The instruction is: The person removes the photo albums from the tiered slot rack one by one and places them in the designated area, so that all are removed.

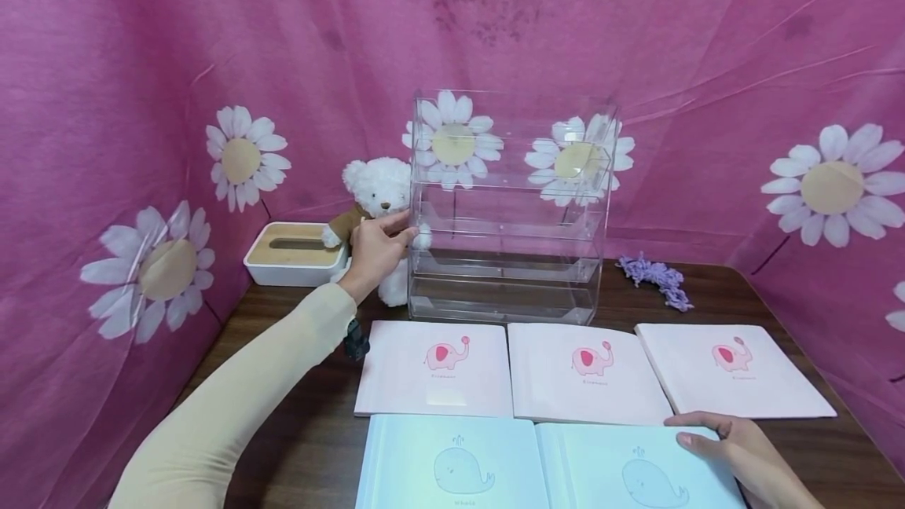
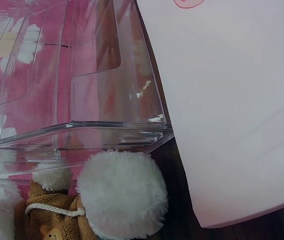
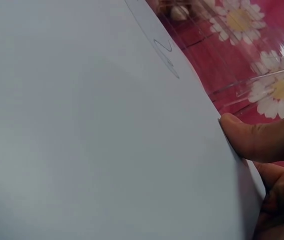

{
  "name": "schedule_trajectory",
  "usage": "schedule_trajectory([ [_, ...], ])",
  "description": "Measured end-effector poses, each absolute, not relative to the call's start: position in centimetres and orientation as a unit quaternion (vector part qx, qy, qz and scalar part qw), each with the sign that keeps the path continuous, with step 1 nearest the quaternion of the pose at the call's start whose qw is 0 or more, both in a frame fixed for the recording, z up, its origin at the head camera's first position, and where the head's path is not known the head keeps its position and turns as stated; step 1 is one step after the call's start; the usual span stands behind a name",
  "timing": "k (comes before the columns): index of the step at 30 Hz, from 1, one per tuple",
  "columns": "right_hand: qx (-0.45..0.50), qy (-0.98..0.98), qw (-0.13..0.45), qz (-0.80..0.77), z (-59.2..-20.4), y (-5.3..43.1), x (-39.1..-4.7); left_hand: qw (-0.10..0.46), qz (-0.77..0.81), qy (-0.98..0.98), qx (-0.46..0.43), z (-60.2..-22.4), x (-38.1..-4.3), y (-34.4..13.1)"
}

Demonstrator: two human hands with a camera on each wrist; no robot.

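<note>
A clear plastic tiered rack (image 1: pixel 505 258) stands upright near the back of the table. My left hand (image 1: pixel 378 246) holds its left side edge, with thumb and index finger at the panel. Only a bit of that hand shows at the left border of the left wrist view. My right hand (image 1: pixel 742 446) grips the upper right corner of a pale blue whale book (image 1: pixel 601 466). In the right wrist view its thumb (image 3: pixel 262 137) lies at the cover's edge and other fingers curl beneath. Another blue whale book (image 1: pixel 417 462) lies to its left.
Behind the blue books lie three pink elephant books, at left (image 1: pixel 396 368), middle (image 1: pixel 544 368) and right (image 1: pixel 679 368). A white teddy bear (image 1: pixel 385 183) sits beside the rack, near a white tissue box (image 1: pixel 286 276). Purple yarn-like material (image 1: pixel 656 280) lies right of the rack.
</note>
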State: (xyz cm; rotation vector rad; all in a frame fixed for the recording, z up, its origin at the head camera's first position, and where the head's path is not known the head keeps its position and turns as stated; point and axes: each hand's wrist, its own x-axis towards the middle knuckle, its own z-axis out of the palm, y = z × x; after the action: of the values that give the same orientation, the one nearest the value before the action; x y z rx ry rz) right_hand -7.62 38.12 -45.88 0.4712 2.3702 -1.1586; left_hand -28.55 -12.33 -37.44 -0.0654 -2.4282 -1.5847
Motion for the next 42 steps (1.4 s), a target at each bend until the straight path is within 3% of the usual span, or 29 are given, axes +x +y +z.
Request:
schedule_trajectory([
  [25,0.122,0.941,0.170,-0.266,-45.0,38.8,-7.7,0.120,-0.542,-0.832,-0.022,-37.5,-28.5,-12.3],
  [32,0.111,0.958,0.129,-0.232,-44.4,39.2,-7.7,0.125,-0.536,-0.835,-0.019,-37.5,-28.4,-12.3],
  [39,0.079,0.979,0.035,-0.186,-43.9,39.7,-7.6,0.134,-0.534,-0.835,-0.021,-37.7,-28.5,-12.3],
  [42,0.078,0.978,0.025,-0.192,-43.6,39.6,-7.7,0.137,-0.531,-0.836,-0.020,-37.9,-28.4,-12.3],
])
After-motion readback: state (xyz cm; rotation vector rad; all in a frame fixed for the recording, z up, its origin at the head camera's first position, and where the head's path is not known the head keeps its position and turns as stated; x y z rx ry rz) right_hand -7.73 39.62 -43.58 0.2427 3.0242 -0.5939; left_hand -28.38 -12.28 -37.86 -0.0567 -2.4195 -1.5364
